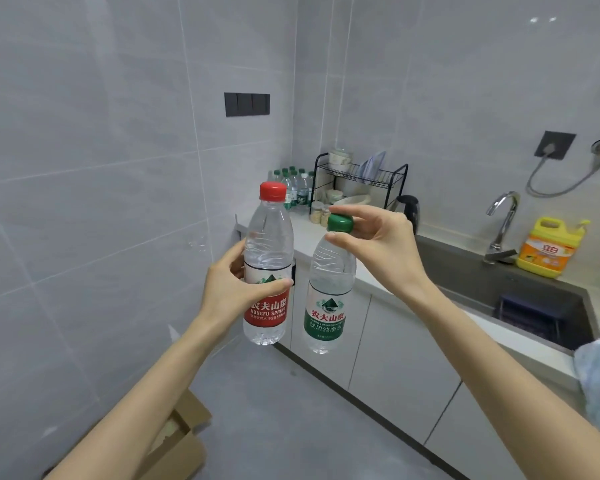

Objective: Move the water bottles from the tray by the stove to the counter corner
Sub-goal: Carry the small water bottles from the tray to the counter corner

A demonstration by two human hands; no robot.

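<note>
My left hand [234, 285] grips a clear water bottle with a red cap and red label [268, 237] around its middle, upright in the air. My right hand [378, 244] pinches the green cap of a second bottle with a green label [326, 306], which hangs from my fingers beside the first. Both bottles are held above the floor, in front of the counter [305, 233]. Several green-capped bottles [297, 187] stand grouped in the far counter corner against the tiled wall. The tray and stove are out of view.
A black dish rack [361, 178] with bowls stands right of the corner bottles, jars below it, a black kettle [409, 206] beside it. Further right are the sink [516, 296], a tap, a yellow detergent jug [548, 247] and a blue cloth. A cardboard box [181, 441] lies on the floor.
</note>
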